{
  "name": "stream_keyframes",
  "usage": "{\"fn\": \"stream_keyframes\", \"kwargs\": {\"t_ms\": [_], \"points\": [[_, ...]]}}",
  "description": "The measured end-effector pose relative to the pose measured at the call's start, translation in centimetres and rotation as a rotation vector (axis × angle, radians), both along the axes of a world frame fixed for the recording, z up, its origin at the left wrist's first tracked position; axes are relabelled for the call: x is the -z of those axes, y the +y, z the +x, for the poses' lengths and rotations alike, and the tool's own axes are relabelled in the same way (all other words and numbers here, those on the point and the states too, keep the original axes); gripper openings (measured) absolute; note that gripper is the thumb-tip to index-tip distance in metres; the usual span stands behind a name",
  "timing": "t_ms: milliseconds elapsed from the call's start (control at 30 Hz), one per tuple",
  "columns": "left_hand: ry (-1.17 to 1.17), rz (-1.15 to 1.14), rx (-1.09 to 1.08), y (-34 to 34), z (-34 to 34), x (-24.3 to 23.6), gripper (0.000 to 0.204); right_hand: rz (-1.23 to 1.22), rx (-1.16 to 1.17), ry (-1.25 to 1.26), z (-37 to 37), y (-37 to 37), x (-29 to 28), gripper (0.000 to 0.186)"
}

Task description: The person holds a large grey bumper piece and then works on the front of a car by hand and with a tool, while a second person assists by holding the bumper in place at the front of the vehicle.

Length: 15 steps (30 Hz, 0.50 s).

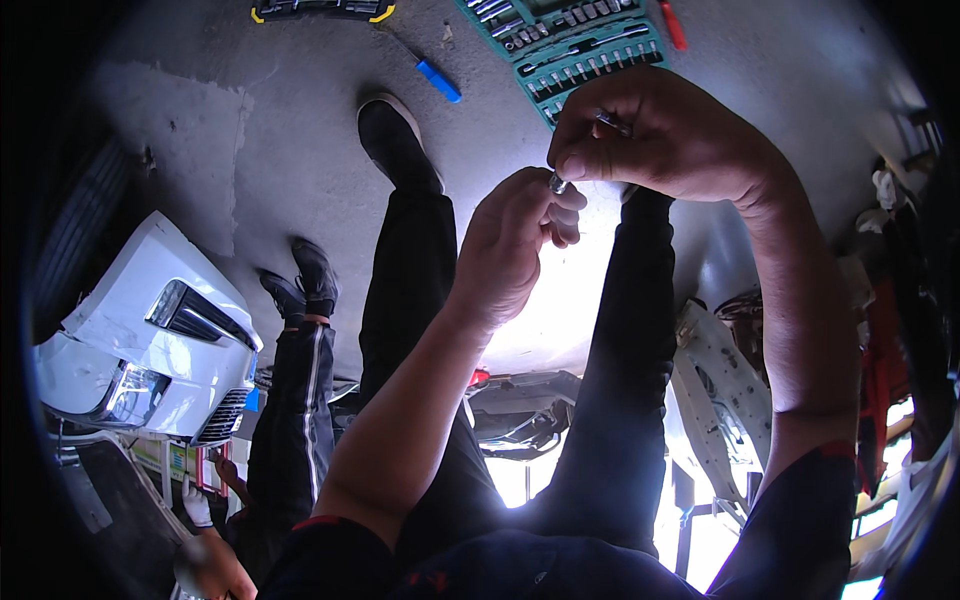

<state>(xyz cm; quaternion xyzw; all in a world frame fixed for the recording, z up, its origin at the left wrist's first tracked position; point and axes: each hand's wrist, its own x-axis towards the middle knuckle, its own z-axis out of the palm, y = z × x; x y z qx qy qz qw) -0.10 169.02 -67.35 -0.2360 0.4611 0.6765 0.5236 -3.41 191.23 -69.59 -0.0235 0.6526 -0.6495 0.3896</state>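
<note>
My left hand (505, 240) is raised in the middle of the view, fingers curled around a small shiny metal piece (558, 184), possibly a socket or bit. My right hand (660, 140) meets it from the upper right, thumb and forefinger pinched on that same piece. A second small metal item (612, 123) shows among the curled fingers of my right hand. Just beyond my hands on the grey floor lies a teal socket-set case (585, 62), with rows of sockets and bits in it.
A blue-handled screwdriver (436, 80), red-handled tool (671, 25) and dark case (322, 8) lie on the floor. A white bumper (150, 300) and tyre (80, 220) are left. A co-worker's legs (300, 390) and gloved hand (197, 500) appear lower left. Assorted parts (715, 390) are right.
</note>
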Motion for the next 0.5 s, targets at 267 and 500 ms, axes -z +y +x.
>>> {"fn": "stream_keyframes", "kwargs": {"t_ms": [267,500], "points": [[-0.034,-0.015,-0.025,0.3,0.5,0.1,0.034,0.024,-0.028,-0.001,0.9,0.2,-0.1,0.018],[0.016,-0.043,0.27,-1.3,-1.0,-0.2,0.042,0.072,-0.018,-0.033,1.6,-0.7,-1.7,0.019]]}}
